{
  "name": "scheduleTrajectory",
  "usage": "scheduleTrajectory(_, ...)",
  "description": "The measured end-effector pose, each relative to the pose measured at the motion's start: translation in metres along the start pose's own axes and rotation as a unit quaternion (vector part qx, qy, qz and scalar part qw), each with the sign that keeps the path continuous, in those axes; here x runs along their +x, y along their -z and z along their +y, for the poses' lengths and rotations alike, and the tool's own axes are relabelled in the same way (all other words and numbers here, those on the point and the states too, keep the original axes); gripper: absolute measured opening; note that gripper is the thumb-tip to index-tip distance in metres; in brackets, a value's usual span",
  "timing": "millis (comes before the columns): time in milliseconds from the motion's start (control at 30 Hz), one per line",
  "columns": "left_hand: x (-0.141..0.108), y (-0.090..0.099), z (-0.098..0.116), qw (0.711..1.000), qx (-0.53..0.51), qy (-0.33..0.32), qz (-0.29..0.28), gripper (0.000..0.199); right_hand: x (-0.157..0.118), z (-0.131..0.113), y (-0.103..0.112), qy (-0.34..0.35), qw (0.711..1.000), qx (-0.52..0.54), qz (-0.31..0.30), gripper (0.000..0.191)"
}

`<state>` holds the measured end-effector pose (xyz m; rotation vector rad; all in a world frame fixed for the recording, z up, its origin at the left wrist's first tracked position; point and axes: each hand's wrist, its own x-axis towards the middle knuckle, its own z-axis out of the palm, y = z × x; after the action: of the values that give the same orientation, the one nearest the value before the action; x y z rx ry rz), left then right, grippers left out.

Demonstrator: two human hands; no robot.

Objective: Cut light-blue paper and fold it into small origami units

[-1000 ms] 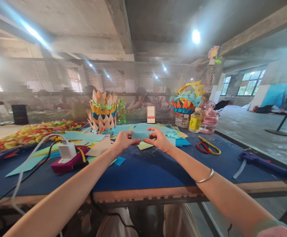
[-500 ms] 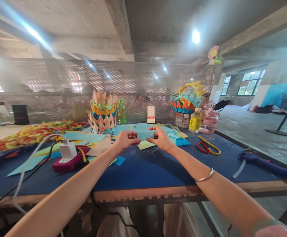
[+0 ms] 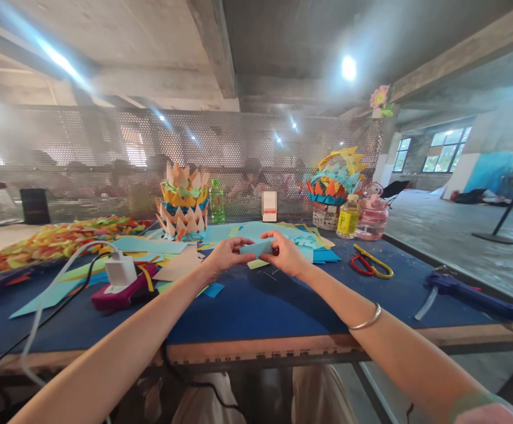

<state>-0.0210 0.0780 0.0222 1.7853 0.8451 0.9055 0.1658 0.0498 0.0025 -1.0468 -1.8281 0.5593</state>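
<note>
A small light-blue piece of paper [image 3: 256, 249] is held above the table, one end in each hand. My left hand [image 3: 228, 257] pinches its left end between thumb and fingers. At the right end, my right hand [image 3: 284, 253] grips it with thumb and curled fingers. The paper looks folded or bent, with a darker face toward me. Beneath and behind my hands lie light-blue paper sheets [image 3: 256, 230] and a pale yellow-green scrap [image 3: 257, 265].
Scissors [image 3: 373, 262] and a blue glue gun [image 3: 468, 294] lie at right. Paper crowns [image 3: 183, 203] stand behind, left of a green bottle [image 3: 217, 202]. A yellow-labelled bottle [image 3: 348, 218] and pink jug [image 3: 372, 218] stand back right. A magenta power strip [image 3: 110, 297] sits left.
The paper has gone from a flat, upright rectangle to a narrower, tilted shape. My hands have come slightly closer together. A bit of another person's hand now shows at the far left edge.
</note>
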Motion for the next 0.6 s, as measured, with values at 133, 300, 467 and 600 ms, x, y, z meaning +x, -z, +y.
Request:
scheduleTrajectory(133, -0.001, -0.003, -0.001, 1.000, 0.011, -0.021, -0.003, 0.040, -0.002, -0.002, -0.005, 0.021, 0.999, 0.015, -0.039, 0.040)
scheduleTrajectory(300, -0.001, -0.002, 0.000, 0.999, -0.011, 0.027, 0.023, 0.033, -0.001, -0.010, 0.001, 0.040, 0.996, -0.075, 0.007, 0.029)
scheduleTrajectory(467, -0.001, 0.001, 0.004, 0.997, -0.031, 0.051, 0.041, 0.032, -0.017, -0.007, 0.060, -0.091, 0.930, -0.357, -0.008, 0.024)
scheduleTrajectory(600, 0.000, -0.001, 0.006, 0.997, -0.055, 0.044, 0.032, 0.029, -0.050, 0.008, 0.130, -0.201, 0.864, -0.462, -0.015, 0.015)
